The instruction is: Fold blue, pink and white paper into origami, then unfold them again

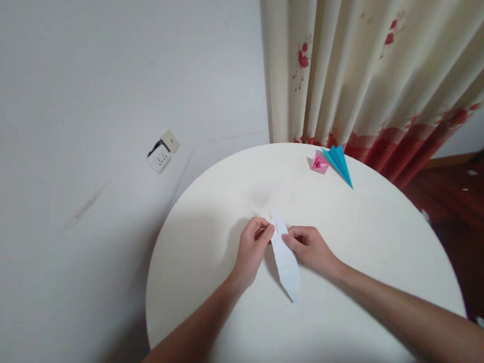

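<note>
A white folded paper [286, 264], long and pointed at both ends, lies on the round white table [378, 238] near its middle. My left hand [253, 251] pinches the paper's upper left edge between thumb and fingers. From the other side my right hand [311, 247] grips the upper right edge. The paper's lower tip points toward me, free of both hands.
A pink folded paper piece [319, 163] and a blue folded paper piece [340, 163] lie together at the table's far edge. A flowered curtain [375, 67] hangs behind. A wall socket [162, 152] sits on the white wall at left. Dark wooden floor [468, 210] lies to the right.
</note>
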`<state>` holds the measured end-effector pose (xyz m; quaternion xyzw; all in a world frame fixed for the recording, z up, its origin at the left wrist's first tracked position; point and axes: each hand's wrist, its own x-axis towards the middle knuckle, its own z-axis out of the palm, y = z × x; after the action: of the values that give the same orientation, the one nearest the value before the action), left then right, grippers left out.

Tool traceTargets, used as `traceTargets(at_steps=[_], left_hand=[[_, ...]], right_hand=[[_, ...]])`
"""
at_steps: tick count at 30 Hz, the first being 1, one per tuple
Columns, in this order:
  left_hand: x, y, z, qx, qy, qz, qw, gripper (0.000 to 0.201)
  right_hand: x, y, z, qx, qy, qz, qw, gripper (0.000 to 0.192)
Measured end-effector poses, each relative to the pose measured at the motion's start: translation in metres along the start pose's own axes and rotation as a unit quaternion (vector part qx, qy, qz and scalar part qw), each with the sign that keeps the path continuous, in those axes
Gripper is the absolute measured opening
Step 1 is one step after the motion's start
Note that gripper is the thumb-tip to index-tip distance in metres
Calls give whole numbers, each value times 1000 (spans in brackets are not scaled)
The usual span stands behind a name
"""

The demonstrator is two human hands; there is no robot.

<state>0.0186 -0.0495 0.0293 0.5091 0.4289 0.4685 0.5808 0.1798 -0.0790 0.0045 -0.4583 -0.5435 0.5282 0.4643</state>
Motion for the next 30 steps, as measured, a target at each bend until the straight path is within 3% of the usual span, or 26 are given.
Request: traceTargets(at_steps=[6,12,16,19,22,27,30], left_hand=[[2,-7,-3,19,18,4,1000,19],[3,-4,-4,-67,2,-6,998,32],[0,-4,1,-114,-76,-80,987,36],[-5,-6,6,-93,-110,-91,985,36],[-7,-8,8,-30,-83,-48,995,30],[-3,-9,5,76,7,17,997,20],[-4,-10,3,108,28,56,992,14]], right_hand=[[-5,-3,0,-31,-64,-16,997,44],[0,2,1,32,-11,12,999,45],[5,1,-2,83,64,27,994,46],[7,0,-4,122,80,43,988,44],[7,5,-2,141,64,48,987,41],[7,9,1,92,98,-11,991,36],[5,4,1,90,70,-28,993,36]])
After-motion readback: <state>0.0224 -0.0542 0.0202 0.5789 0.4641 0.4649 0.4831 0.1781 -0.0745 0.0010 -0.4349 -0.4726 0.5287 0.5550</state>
